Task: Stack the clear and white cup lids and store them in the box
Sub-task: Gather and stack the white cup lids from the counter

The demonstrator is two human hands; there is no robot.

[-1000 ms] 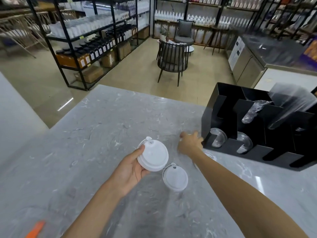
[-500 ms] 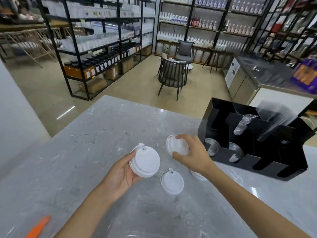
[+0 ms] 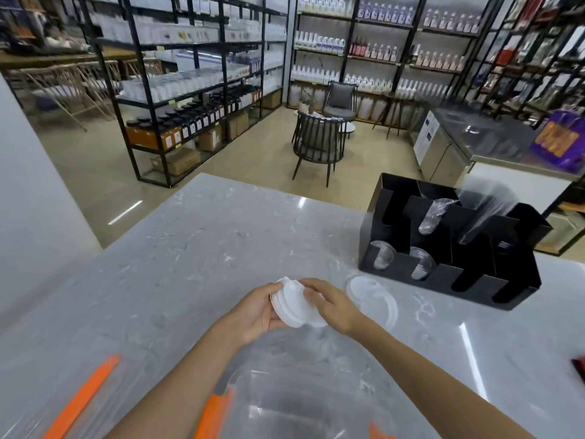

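here, both hands clasp white lids [image 3: 296,307], open counter [image 3: 205,248] around

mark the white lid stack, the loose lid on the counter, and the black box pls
white lid stack [image 3: 296,304], head view, on the top lid's flat face between both hands
loose lid [image 3: 372,296], head view, on its flat middle, right of the hands
black box [image 3: 456,282], head view, on its low front wall

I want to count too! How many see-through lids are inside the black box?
2. One round clear plastic lid stands in the tall black divided box's front-left slot, another in the slot beside it. More may hide behind the dividers.
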